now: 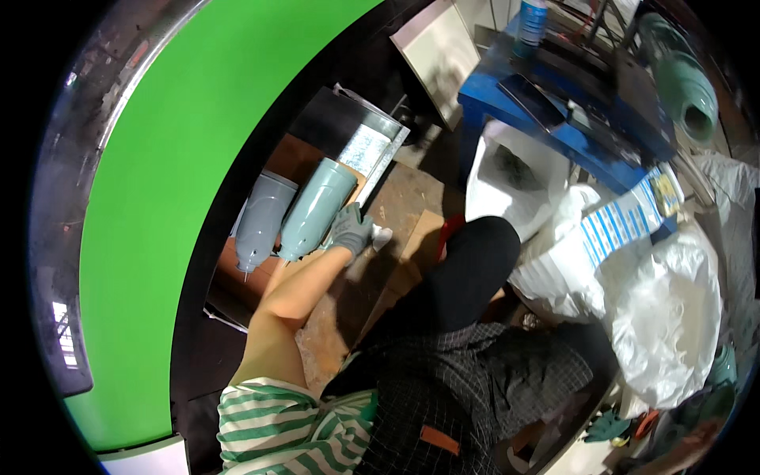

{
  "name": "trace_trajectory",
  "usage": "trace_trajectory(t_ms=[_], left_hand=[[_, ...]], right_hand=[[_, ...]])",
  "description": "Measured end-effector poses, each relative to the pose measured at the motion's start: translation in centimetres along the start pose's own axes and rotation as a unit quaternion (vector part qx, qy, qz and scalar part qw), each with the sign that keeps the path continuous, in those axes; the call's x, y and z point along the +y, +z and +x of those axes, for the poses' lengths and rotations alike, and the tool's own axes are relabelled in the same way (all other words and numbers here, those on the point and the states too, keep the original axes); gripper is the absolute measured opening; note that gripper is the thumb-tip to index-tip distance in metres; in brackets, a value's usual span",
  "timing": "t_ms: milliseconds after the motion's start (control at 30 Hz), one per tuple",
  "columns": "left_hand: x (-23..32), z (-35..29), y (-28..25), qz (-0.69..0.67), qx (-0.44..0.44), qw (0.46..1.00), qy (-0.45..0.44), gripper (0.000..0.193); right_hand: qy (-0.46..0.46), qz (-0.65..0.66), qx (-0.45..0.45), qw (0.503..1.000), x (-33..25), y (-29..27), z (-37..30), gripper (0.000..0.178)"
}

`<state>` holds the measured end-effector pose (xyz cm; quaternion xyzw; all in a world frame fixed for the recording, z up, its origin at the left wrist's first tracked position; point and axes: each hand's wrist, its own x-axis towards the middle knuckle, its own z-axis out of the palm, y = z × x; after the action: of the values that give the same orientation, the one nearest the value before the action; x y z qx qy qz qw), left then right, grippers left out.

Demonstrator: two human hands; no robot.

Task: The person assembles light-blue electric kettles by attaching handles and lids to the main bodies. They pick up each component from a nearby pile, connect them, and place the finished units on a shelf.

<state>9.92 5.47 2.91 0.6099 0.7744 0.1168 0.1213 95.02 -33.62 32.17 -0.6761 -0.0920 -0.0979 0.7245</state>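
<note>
My left hand (351, 229), in a grey glove, lies against the right side of a pale green cylindrical shell (321, 206) with a rounded lower end and a thin pin at its tip. Its fingers look stretched out along the shell. Beside it on the left lies a similar grey shell (265, 218), also with a pin. A small white scrap (381, 236) sits just right of the glove; I cannot tell whether the hand touches it. At the lower right edge a blurred skin-toned shape (697, 443) may be my right hand; its fingers cannot be made out.
A metal-edged box (388, 150) stands behind the shells. A blue bench (491, 87) bears a spray can (532, 24) and a dark phone-like slab (532, 103). White sacks (665, 317) and a white bin (483, 190) stand right. A green panel (182, 182) curves along the left.
</note>
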Motion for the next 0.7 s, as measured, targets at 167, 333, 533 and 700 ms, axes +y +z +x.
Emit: trace_trajectory(t_ms=[167,333,533,700], left_hand=[[-5.4,12.6,1.5,0.290,-0.006,0.953,0.084,0.065],[-4.9,15.5,0.4,0.481,-0.164,0.839,0.196,0.053],[-0.6,2.9,-10.3,0.416,-0.225,0.857,0.204,0.027],[7.9,-7.3,-24.3,0.069,0.134,0.920,0.362,0.027]], right_hand=[[-0.010,-0.280,-0.322,0.904,6.9,12.0,-28.0,0.016],[-0.251,-0.125,-0.748,0.602,2.8,19.1,-44.2,0.009],[-0.063,-0.099,-0.695,0.709,1.7,19.0,-47.2,0.004],[0.038,0.094,-0.679,0.727,4.0,16.9,-49.7,0.016]])
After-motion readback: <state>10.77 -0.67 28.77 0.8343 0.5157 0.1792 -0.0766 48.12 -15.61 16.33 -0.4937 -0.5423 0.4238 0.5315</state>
